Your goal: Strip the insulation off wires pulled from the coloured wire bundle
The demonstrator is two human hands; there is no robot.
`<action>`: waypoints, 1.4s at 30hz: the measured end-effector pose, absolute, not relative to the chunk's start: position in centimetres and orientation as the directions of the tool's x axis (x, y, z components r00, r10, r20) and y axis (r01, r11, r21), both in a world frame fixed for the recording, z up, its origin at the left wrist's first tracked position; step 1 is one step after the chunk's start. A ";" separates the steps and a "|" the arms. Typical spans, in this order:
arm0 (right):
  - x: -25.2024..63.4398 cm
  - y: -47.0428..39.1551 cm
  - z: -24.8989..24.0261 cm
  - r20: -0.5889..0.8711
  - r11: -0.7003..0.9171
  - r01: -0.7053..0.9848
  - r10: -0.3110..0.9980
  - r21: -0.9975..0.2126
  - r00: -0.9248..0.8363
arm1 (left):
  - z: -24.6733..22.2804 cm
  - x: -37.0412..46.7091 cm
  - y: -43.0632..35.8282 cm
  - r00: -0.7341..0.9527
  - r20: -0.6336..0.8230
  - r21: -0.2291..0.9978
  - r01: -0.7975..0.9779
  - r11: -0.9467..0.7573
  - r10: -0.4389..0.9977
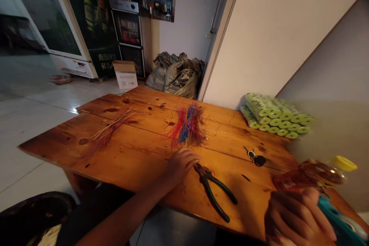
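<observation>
My left hand (183,162) rests on the wooden table, fingers stretched out and nearly flat, just in front of a bundle of thin red, blue and yellow wires (188,125). Close to its fingertips lie diagonal cutting pliers (211,188), dark handles spread apart. At the lower right, my right hand (296,215) is raised with its fingers curled closed. What it holds, if anything, is hard to make out; a thin reddish strand shows below it. Just beyond that hand is a bottle of amber drink (314,173) with a yellow cap. A looser wire bunch (111,128) lies left.
Keys (255,158) lie on the table's right side. Green-wrapped paper rolls (273,115) are stacked at the back right corner, by the wall. A teal object (337,217) sits beside the right hand. Bulky sacks (178,73) and a cardboard box (126,75) stand beyond the table.
</observation>
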State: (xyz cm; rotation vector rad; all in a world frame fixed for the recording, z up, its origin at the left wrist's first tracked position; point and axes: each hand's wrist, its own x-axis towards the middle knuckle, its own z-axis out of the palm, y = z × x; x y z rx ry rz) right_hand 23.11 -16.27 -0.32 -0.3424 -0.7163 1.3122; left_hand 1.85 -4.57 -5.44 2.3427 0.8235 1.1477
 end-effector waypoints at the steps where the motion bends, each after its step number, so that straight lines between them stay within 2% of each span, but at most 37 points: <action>1: 23.2 -16.2 -0.4 0.310 0.245 -0.780 0.948 -0.575 0.069 | -5.3 1.8 -4.5 0.485 0.571 0.595 0.312 -0.741 0.662; 6: 24.6 -15.8 -0.4 0.372 0.142 -0.928 0.928 -0.345 0.004 | -5.3 1.6 -4.5 0.479 0.602 0.587 0.278 -0.760 0.639; 9: 25.5 -15.9 -0.7 0.332 0.060 -0.976 0.943 -0.211 -0.014 | -5.2 1.2 -4.3 0.495 0.633 0.561 0.237 -0.793 0.596; 10: 25.6 -16.0 -0.8 0.283 0.053 -0.972 0.959 -0.228 -0.014 | -5.0 1.0 -4.3 0.496 0.645 0.552 0.224 -0.803 0.582; 12: 25.0 -15.9 -1.0 0.138 0.050 -0.917 0.990 -0.396 -0.006 | -4.5 0.6 -4.3 0.492 0.661 0.541 0.210 -0.814 0.566; 13: 24.4 -15.7 -1.2 0.062 0.044 -0.848 0.998 -0.527 0.013 | -4.3 0.4 -4.5 0.487 0.666 0.539 0.211 -0.816 0.565; 15: 22.8 -15.2 -1.4 -0.035 0.025 -0.604 0.996 -0.796 0.087 | -3.8 0.1 -5.0 0.484 0.673 0.531 0.212 -0.821 0.560; 17: 21.0 -14.6 -1.6 -0.007 0.044 -0.257 0.981 -0.965 0.193 | -3.3 -0.1 -5.9 0.494 0.695 0.498 0.195 -0.845 0.523; 19: 19.2 -14.2 -1.6 0.130 0.112 0.098 0.971 -0.989 0.203 | -3.0 -0.2 -7.1 0.504 0.727 0.452 0.159 -0.878 0.466; 21: 17.8 -14.0 -1.6 0.261 0.216 0.363 0.962 -0.906 0.080 | -2.6 -0.3 -8.4 0.509 0.752 0.425 0.113 -0.898 0.420; 23: 16.8 -14.0 -1.6 0.323 0.298 0.487 0.946 -0.821 -0.035 | -2.2 -0.5 -9.6 0.523 0.762 0.410 0.067 -0.910 0.382; 25: 16.4 -14.2 -1.8 0.347 0.317 0.516 0.937 -0.796 -0.041 | -1.9 -0.7 -10.4 0.557 0.762 0.374 0.036 -0.927 0.329; 28: 16.7 -14.4 -2.0 0.382 0.323 0.467 0.924 -0.823 0.035 | -1.8 -1.2 -10.8 0.593 0.765 0.293 0.029 -0.956 0.252; 30: 17.4 -14.4 -1.9 0.413 0.339 0.363 0.898 -0.868 0.150 | -2.0 -1.4 -10.6 0.586 0.771 0.271 0.049 -0.961 0.247; 32: 18.5 -14.3 -1.5 0.415 0.381 0.164 0.846 -0.910 0.333 | -2.3 -1.7 -9.8 0.567 0.772 0.278 0.105 -0.955 0.287; 34: 19.8 -14.3 -0.9 0.334 0.436 -0.119 0.813 -0.892 0.478 | -2.5 -2.1 -8.6 0.531 0.758 0.320 0.200 -0.926 0.377; 36: 21.3 -14.5 -0.3 0.234 0.472 -0.387 0.820 -0.792 0.522 | -2.6 -2.8 -6.9 0.444 0.709 0.433 0.339 -0.835 0.548; 38: 22.7 -14.8 0.1 0.168 0.494 -0.576 0.834 -0.651 0.526 | -2.6 -3.7 -5.0 0.330 0.619 0.556 0.457 -0.694 0.713; 40: 23.7 -15.2 0.3 0.116 0.491 -0.696 0.851 -0.524 0.512 | -2.9 -4.7 -3.3 0.345 0.532 0.568 0.532 -0.628 0.773; 42: 24.2 -15.5 0.3 0.056 0.454 -0.768 0.874 -0.452 0.483 | -3.7 -5.3 -2.0 0.434 0.481 0.510 0.568 -0.646 0.762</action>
